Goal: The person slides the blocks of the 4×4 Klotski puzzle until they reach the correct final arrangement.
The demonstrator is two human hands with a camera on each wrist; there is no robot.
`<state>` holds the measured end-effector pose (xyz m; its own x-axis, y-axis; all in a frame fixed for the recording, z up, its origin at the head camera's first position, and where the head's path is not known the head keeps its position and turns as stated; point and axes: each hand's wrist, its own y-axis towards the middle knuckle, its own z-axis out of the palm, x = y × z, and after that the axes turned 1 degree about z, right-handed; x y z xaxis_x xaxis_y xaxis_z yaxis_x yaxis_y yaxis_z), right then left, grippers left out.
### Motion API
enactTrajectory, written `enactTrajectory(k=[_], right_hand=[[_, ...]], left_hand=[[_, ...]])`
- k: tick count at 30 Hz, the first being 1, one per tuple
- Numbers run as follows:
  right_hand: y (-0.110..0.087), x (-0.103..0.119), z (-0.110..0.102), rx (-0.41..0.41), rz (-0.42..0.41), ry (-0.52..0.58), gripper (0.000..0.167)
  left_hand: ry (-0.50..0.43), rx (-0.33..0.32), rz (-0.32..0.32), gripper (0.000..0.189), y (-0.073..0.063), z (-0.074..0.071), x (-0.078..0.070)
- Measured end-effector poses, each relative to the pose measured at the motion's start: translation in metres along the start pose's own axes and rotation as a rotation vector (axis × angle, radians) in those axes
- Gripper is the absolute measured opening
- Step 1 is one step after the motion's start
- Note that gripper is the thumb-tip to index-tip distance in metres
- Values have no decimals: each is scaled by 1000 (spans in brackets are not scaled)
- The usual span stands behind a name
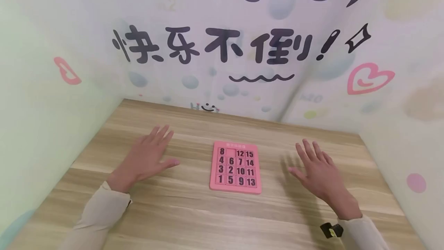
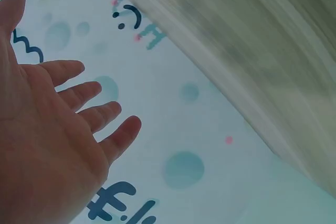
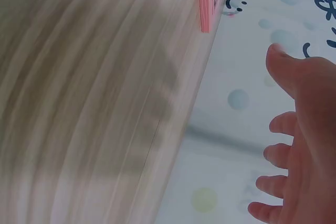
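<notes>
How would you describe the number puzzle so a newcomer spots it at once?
Start with the wood-grain table below the black lettering, then look between the left hand and right hand. The number puzzle lies there: a flat pink frame with an empty slot in its top row. Its black numbers set it apart from the pink hearts on the wall.

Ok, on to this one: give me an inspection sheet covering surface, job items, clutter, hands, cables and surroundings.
Surface: wood-grain table, flat.
Job's things: pink number puzzle lying face up between the hands, touched by neither; the gap is in its top row, between 8 and 12.
Clutter: nothing seen.
Left hand: fingers extended, holding nothing.
Right hand: raised above the table, fingers extended, holding nothing; small black item at the cuff.
Cables: nothing seen.
Surroundings: pale backdrop printed with dark characters, bubbles and pink hearts.
</notes>
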<state>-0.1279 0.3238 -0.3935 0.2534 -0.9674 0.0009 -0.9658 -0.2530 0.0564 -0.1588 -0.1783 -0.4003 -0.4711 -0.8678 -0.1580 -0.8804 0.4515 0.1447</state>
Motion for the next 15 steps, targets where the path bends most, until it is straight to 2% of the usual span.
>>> enactTrajectory(k=[11, 15], right_hand=[[11, 17, 7, -4, -46, 24, 84], [14, 25, 9, 4, -66, 42, 84]], left_hand=[[-69, 53, 13, 96, 19, 5, -26], [-92, 107, 3, 98, 26, 8, -34]])
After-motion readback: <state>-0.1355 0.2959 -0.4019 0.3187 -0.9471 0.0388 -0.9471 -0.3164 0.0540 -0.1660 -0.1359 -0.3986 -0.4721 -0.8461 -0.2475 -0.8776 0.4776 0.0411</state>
